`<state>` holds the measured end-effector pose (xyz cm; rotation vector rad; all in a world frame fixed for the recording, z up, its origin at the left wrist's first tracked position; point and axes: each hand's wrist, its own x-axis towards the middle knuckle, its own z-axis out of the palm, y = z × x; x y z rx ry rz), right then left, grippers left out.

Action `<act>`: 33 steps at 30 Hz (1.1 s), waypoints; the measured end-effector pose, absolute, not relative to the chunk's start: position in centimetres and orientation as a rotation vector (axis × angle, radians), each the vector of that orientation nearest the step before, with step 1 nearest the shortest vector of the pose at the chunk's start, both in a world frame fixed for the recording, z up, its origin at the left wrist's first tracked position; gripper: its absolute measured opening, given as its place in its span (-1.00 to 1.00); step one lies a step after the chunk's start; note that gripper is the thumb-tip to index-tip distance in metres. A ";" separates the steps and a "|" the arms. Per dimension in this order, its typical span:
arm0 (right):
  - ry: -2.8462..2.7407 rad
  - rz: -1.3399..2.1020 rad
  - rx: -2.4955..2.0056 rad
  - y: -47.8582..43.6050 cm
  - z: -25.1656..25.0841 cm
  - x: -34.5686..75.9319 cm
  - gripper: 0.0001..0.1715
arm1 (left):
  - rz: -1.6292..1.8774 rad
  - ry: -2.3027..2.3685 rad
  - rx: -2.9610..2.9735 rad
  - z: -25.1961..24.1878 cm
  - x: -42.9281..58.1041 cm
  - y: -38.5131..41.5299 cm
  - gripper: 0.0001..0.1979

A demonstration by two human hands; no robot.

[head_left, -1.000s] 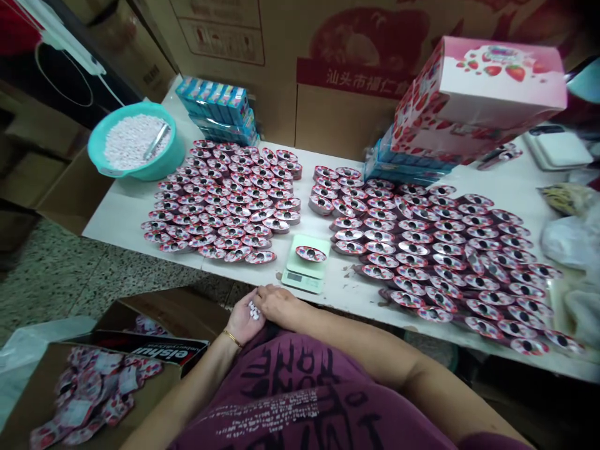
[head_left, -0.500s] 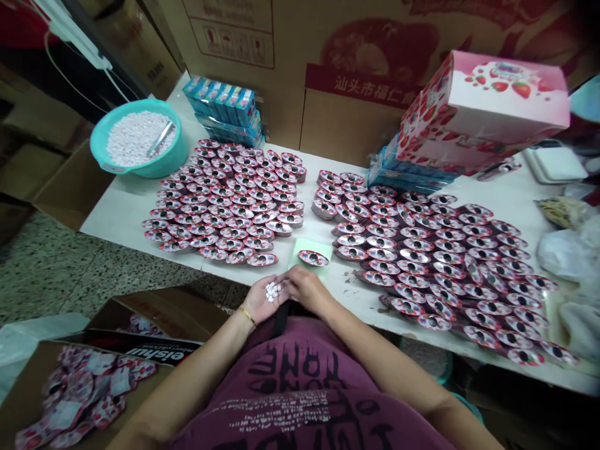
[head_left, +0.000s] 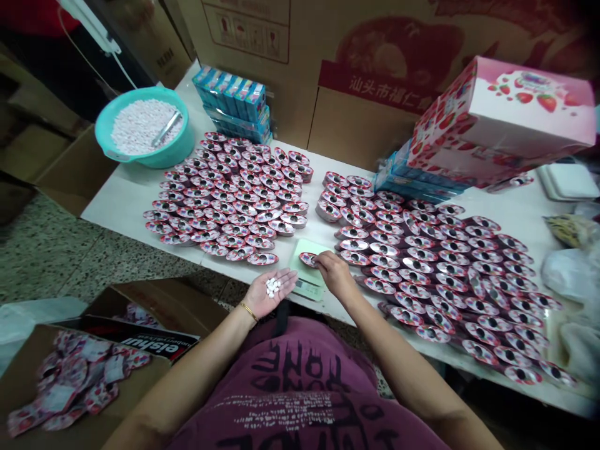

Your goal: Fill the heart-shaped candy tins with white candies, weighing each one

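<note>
The person's left hand (head_left: pixel 264 303) is held palm up before the table edge, fingers stretched out nearly flat, cupping a small heap of white tablets (head_left: pixel 272 287). The right hand (head_left: pixel 336 275) reaches in palm down, fingertips bunched at the right end of an oval-topped packet (head_left: pixel 307 259) on a pale green digital scale (head_left: pixel 304 275); whether they grip it cannot be told. A turquoise basin (head_left: pixel 175 153) at the table's far left holds many white tablets and a metal scoop (head_left: pixel 166 129). An open cardboard box (head_left: pixel 140 400) at lower left contains loose red-and-white packets (head_left: pixel 70 381). Similar packets stand closely packed in two groups on the white table (head_left: pixel 122 200), above a speckled floor (head_left: pixel 94 275).
</note>
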<state>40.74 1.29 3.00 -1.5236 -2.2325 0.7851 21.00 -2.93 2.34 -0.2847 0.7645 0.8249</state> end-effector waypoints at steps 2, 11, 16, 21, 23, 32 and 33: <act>-2.245 0.852 -1.355 -0.1 3.9 39.3 -0.76 | 0.815 0.762 -0.283 2.5 21.1 -3.4 -0.71; -2.845 0.749 -0.921 -4.6 4.8 32.2 -0.84 | 0.758 0.822 -0.321 2.8 19.8 -6.0 -0.66; -2.851 0.852 -0.891 -4.4 4.0 31.7 -0.87 | 0.764 0.871 -0.335 2.7 18.8 -7.1 -0.72; -2.445 1.096 -0.973 -4.0 3.9 33.0 -0.87 | 0.831 0.860 -0.364 1.9 19.1 -6.7 -0.84; -2.229 1.170 -1.033 -3.5 4.1 34.3 -0.83 | 0.818 0.811 -0.337 1.9 19.5 -6.0 -0.83; -1.983 0.876 -1.496 1.5 2.8 41.1 -0.85 | 0.800 0.713 -0.261 2.4 19.8 -3.7 -0.70; -2.011 0.855 -1.507 1.7 2.5 41.3 -0.85 | 0.805 0.712 -0.260 2.4 19.7 -3.8 -0.70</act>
